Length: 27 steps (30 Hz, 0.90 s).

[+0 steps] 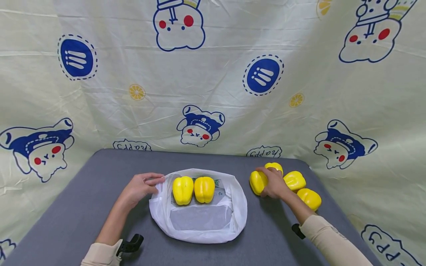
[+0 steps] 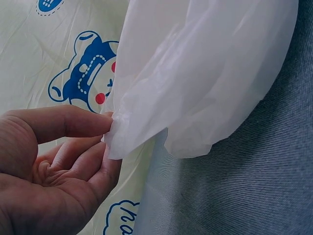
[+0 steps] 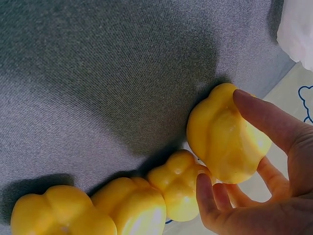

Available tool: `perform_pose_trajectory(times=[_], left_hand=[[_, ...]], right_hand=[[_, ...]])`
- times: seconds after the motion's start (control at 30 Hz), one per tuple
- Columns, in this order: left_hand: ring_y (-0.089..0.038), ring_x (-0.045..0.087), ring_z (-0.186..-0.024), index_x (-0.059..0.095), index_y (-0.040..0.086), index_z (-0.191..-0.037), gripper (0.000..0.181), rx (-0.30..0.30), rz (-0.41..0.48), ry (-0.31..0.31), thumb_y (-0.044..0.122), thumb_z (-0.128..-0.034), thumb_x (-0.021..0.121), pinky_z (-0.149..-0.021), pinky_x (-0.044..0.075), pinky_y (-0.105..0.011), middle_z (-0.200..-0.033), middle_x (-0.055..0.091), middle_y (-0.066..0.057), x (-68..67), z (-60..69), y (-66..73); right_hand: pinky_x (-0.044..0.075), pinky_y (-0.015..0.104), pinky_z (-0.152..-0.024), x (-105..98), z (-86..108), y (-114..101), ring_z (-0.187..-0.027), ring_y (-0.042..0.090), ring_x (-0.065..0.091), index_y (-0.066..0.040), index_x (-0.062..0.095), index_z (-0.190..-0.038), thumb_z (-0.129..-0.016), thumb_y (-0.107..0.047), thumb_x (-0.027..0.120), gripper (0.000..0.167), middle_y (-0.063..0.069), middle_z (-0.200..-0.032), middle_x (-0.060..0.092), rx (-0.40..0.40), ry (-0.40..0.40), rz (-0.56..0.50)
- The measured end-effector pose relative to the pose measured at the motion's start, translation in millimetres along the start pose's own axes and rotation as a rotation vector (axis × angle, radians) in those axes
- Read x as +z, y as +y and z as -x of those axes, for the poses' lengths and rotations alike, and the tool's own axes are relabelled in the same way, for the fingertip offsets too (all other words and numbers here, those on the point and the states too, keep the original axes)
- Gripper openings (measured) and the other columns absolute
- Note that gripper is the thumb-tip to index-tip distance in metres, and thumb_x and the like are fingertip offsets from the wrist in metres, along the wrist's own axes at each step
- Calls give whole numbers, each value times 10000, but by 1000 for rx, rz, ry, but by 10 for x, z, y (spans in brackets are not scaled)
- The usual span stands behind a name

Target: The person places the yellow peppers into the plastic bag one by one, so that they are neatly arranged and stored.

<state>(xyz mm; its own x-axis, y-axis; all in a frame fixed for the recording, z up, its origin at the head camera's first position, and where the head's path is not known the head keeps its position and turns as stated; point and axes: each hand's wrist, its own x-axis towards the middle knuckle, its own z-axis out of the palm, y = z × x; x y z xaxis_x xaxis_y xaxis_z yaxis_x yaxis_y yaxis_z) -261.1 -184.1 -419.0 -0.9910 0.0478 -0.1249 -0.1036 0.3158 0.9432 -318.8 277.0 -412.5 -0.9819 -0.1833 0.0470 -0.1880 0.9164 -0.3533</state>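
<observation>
A white plastic bag (image 1: 199, 236) lies with its mouth wide on the grey table, two yellow bell peppers (image 1: 182, 190) side by side in it. At the bag's left rim, my left hand (image 1: 137, 189) pinches the plastic between thumb and fingers; the left wrist view shows the pinched edge of the bag (image 2: 195, 83). Right of the bag, my right hand (image 1: 274, 184) grips a yellow pepper (image 1: 258, 182), thumb on one side and fingers on the other in the right wrist view. That pepper (image 3: 227, 137) appears to be on the table.
Several more yellow peppers (image 1: 309, 198) sit close beside and behind my right hand on the table's right side. The grey table (image 1: 83, 207) meets a patterned white sheet (image 1: 213, 81) hanging behind it and at both sides.
</observation>
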Motion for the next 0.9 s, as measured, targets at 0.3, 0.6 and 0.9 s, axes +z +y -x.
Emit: perform_pose_trajectory(times=[0.3,0.6,0.9], left_hand=[[-374,541,-1362,617,-5,-1354,510,-4,-3,3,-66,-849,655,-1107,447,-524,-1318,678,-154,1,-5,-4],[-370,544,-1360,609,-13,-1360,514,5,2,2,-68,-851,648,-1117,429,-530,-1324,671,-164,-8,-16,2],[-370,547,-1357,613,-10,-1358,513,2,-7,2,-64,-849,649,-1113,433,-527,-1323,673,-164,4,-9,-11]], right_hand=[[391,698,-1028,-19,6,2,-1319,562,371,-96,540,-1403,-584,-31,878,888,337,-1448,462,-24,21,8],[447,665,-970,-110,40,-42,-1261,506,431,-111,542,-1421,-629,-167,911,876,338,-1385,447,-42,57,-16],[497,560,-850,-244,90,-241,-1119,419,493,-122,524,-1460,-670,-287,913,896,273,-1306,470,-57,116,-41]])
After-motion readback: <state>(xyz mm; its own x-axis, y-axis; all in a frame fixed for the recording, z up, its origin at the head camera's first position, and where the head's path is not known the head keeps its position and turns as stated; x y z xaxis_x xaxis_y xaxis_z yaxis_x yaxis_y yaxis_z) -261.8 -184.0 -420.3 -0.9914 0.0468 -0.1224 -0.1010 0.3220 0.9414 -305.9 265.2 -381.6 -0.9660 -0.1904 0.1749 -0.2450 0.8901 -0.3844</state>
